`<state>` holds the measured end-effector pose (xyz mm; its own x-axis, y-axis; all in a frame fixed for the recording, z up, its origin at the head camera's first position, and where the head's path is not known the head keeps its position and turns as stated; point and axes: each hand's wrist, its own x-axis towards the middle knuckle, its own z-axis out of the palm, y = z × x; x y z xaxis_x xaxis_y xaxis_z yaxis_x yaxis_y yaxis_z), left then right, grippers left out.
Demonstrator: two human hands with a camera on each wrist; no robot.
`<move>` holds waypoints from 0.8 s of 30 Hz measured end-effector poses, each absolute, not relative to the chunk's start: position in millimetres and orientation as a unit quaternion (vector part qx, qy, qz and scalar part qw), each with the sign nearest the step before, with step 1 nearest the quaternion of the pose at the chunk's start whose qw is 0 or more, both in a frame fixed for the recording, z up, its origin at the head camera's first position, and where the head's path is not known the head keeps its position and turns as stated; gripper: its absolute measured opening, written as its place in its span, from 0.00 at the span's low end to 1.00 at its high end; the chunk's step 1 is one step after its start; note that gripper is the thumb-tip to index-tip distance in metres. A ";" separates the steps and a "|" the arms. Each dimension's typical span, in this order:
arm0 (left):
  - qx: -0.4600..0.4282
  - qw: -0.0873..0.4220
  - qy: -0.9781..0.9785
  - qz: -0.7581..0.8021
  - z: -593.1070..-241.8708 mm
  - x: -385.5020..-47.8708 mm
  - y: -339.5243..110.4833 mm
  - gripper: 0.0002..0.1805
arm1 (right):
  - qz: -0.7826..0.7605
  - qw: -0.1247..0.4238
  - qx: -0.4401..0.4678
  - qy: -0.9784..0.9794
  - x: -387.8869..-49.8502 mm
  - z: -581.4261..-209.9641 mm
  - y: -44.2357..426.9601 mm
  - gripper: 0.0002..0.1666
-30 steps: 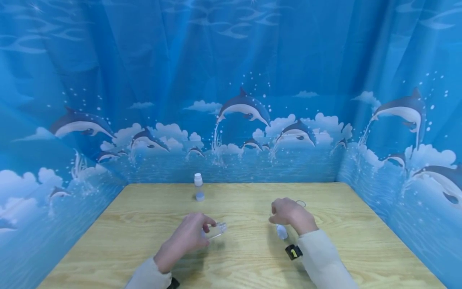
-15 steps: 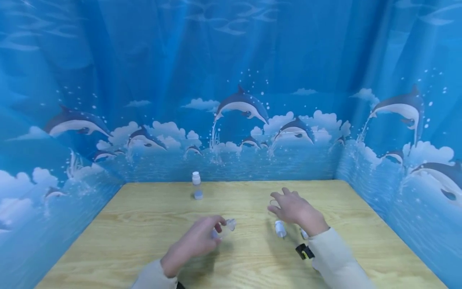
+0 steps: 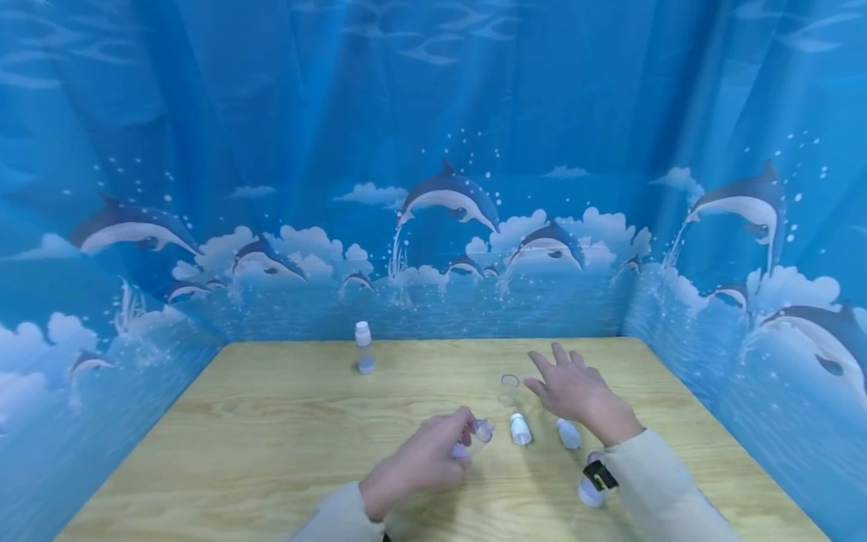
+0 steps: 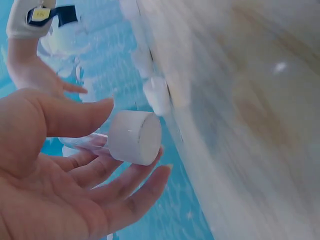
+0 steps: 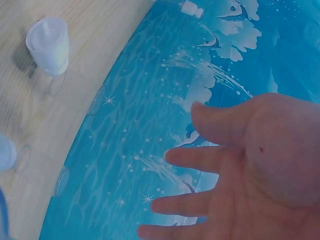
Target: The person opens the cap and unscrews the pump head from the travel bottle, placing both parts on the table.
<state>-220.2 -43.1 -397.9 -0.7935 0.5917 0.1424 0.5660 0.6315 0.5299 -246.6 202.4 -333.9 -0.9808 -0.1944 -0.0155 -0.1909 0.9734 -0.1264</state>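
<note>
My left hand (image 3: 423, 459) grips a small clear bottle (image 3: 482, 430) with a white base. In the left wrist view the white base (image 4: 134, 137) points away from the palm, and the thumb and fingers lie about the bottle. My right hand (image 3: 576, 391) hovers over the right side of the table, its fingers spread with nothing in them. Between the hands stands a white bottle (image 3: 520, 429), with a clear cup-like piece (image 3: 509, 390) behind it. Another white bottle (image 3: 569, 434) is below the right hand.
A clear bottle with a white cap (image 3: 363, 348) stands near the table's back edge. Beside the right wrist is another white piece (image 3: 591, 493), partly hidden by the wrist camera. A blue dolphin curtain (image 3: 433, 113) surrounds the wooden table (image 3: 284, 421).
My left hand has moved right with the clear bottle. My right hand has spread its fingers and moved right, away from the white bottle, which now shows fully with the clear piece behind it.
</note>
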 end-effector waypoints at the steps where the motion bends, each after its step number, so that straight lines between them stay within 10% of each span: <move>1: 0.324 0.021 0.903 0.282 -398.8 -219.8 -38.2 0.26 | -0.059 0.013 -0.097 0.993 -246.3 -333.7 203.0 0.35; 24: 0.363 0.015 0.890 0.276 -409.7 -221.6 27.2 0.27 | -0.065 0.038 -0.088 0.993 -243.5 -330.3 206.2 0.31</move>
